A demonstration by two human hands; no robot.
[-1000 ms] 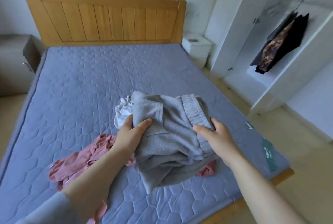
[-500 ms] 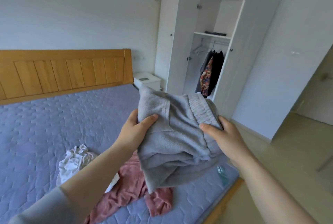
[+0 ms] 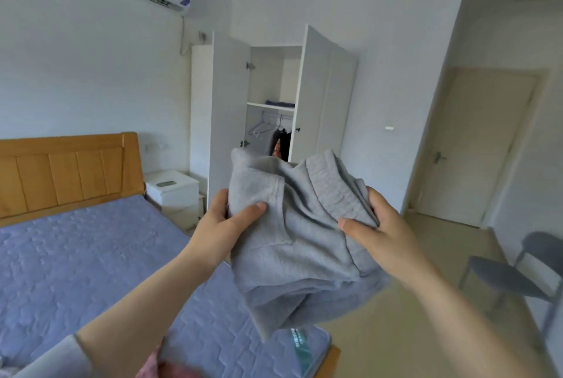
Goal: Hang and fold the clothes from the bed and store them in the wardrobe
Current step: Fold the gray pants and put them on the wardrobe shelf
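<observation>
Centrally, the left grip [image 3: 224, 225] and right grip [image 3: 385, 236], a person's bare hands, hold a folded grey garment [image 3: 298, 243] between them. Each grip is closed on one side of the bundle, thumb pressed on top and fingers curled underneath, out of sight. The garment looks like fleece trousers, with a ribbed waistband showing near the right thumb. It is up in the air, clear of the bed [image 3: 91, 256], and faces the open wardrobe [image 3: 231, 97] across the room.

The cloth appears soft, thick and light, with no stiffness of its own. Its lower layers sag, and one corner droops below the hands. It would likely fall open if held by a single edge, so supporting it from beneath on both sides seems the safest hold, before sliding it flat onto the shelf [image 3: 271, 106].

Inside the wardrobe, a blue folded item [image 3: 278, 102] lies on that shelf. Below it hang an empty hanger [image 3: 259, 129] and dark clothes [image 3: 283, 138]. A pink garment [image 3: 170, 367] lies blurred at the bed's near edge.
</observation>
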